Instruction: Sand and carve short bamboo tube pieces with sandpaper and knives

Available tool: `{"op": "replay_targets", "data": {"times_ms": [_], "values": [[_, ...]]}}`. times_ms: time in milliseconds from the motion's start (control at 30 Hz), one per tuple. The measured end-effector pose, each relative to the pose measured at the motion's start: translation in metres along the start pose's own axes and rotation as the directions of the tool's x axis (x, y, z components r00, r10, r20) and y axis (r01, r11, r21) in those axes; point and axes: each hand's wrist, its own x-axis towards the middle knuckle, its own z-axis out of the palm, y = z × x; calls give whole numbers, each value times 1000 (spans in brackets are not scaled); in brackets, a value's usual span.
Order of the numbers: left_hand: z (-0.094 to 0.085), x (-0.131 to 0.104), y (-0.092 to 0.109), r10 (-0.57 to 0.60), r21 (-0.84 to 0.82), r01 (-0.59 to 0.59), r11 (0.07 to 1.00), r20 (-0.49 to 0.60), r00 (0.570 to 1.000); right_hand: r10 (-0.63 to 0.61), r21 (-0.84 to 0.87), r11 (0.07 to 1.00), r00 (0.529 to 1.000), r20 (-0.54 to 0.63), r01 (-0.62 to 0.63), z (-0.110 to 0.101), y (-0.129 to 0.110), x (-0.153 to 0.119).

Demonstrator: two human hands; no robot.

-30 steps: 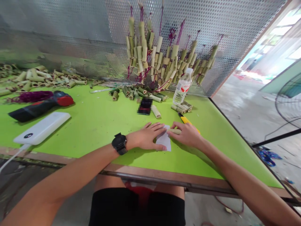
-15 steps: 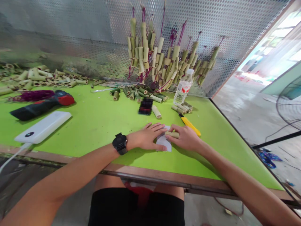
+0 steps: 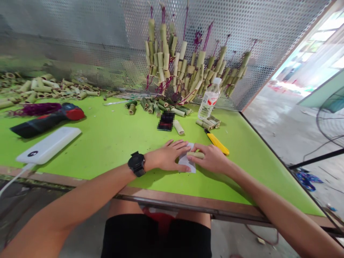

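Observation:
A small white sheet (image 3: 191, 167), which looks like paper, lies on the green tabletop near its front edge. My left hand (image 3: 172, 156) rests flat on the sheet's left side, fingers spread, thumb near its lower edge. Between the thumb and fingers of my right hand (image 3: 213, 157) is a short pale bamboo tube (image 3: 197, 155), lying sideways against the sheet. The tube's underside is hidden. A yellow utility knife (image 3: 219, 144) lies just beyond my right hand. Behind the sheet lies another pale bamboo tube (image 3: 179, 127).
A water bottle (image 3: 209, 100) stands at the back right beside several bamboo pieces (image 3: 211, 123). A blurred-out dark object (image 3: 166, 121) lies mid-table. To the left are a white power bank (image 3: 49, 145) and a black-red tool (image 3: 48, 120). Bamboo strings (image 3: 163, 53) hang on the mesh.
My right hand has shifted slightly left with the bamboo tube, over the sheet. My left hand stays in place.

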Motion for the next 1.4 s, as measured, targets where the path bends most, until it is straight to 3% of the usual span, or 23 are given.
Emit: {"op": "replay_targets", "data": {"times_ms": [200, 400, 600, 833, 1067, 1400], "values": [[3, 2, -2, -16, 27, 15, 1000, 6, 1000, 80, -95, 992, 995, -67, -86, -6, 12, 8], [1, 1, 0, -14, 7, 14, 1000, 8, 1000, 19, -60, 998, 999, -38, -21, -2, 5, 3], [5, 2, -2, -12, 32, 12, 999, -8, 1000, 69, -61, 996, 997, -33, -70, -5, 11, 7], [2, 2, 0, -11, 3, 11, 1000, -4, 1000, 10, -62, 998, 1000, -25, -12, -2, 3, 2], [5, 3, -1, -20, 21, 20, 1000, -2, 1000, 64, -31, 997, 998, 11, -64, -8, 8, 6], [1, 2, 1, -20, -3, 21, 1000, 12, 1000, 29, -31, 999, 1000, 7, -29, -3, 4, 2]]}}
